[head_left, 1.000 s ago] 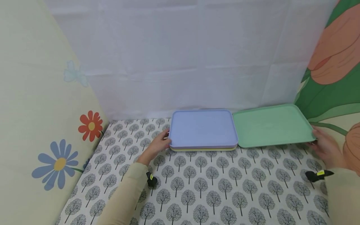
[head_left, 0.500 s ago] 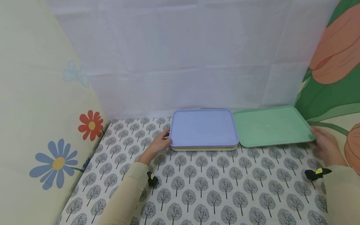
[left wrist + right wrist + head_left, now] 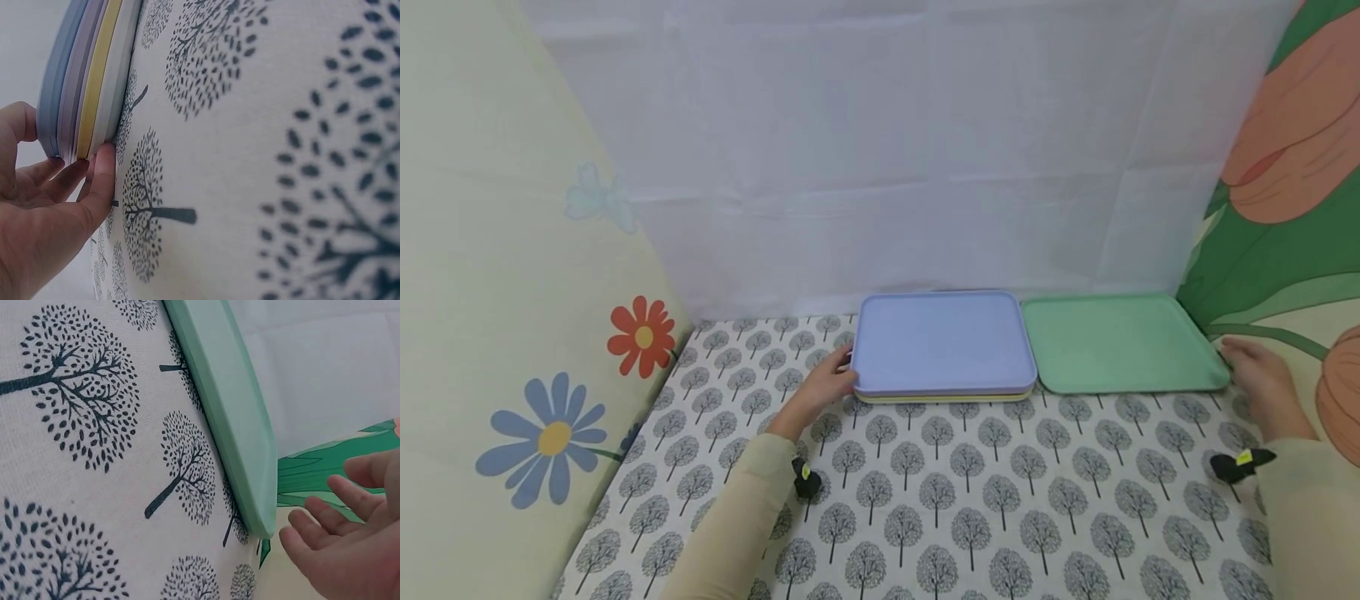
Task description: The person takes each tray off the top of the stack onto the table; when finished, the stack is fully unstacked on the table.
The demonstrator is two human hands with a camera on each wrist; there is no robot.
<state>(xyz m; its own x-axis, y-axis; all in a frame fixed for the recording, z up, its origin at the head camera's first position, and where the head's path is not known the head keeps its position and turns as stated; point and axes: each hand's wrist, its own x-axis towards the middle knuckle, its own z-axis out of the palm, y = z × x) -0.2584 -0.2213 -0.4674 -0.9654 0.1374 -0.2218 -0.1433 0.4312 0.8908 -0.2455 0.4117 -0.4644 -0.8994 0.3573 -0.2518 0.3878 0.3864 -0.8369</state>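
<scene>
Right hand [image 3: 353, 540]: I hold the fingers loosely bent and slightly apart, clear of the green tray [image 3: 1123, 343] and just beside its right-hand end. The tray lies on the tree-print bench cloth [image 3: 966, 521]. Immediately left of it is the tray stack [image 3: 943, 394]. With my left hand [image 3: 50, 219] I grip the stack's left end, thumb at the blue tray [image 3: 943, 342], fingertips along the lower rims. Order beneath blue: purple tray [image 3: 78, 81], yellow tray [image 3: 96, 81], pale tray [image 3: 114, 81]. A white sheet [image 3: 880, 167] hangs behind.
</scene>
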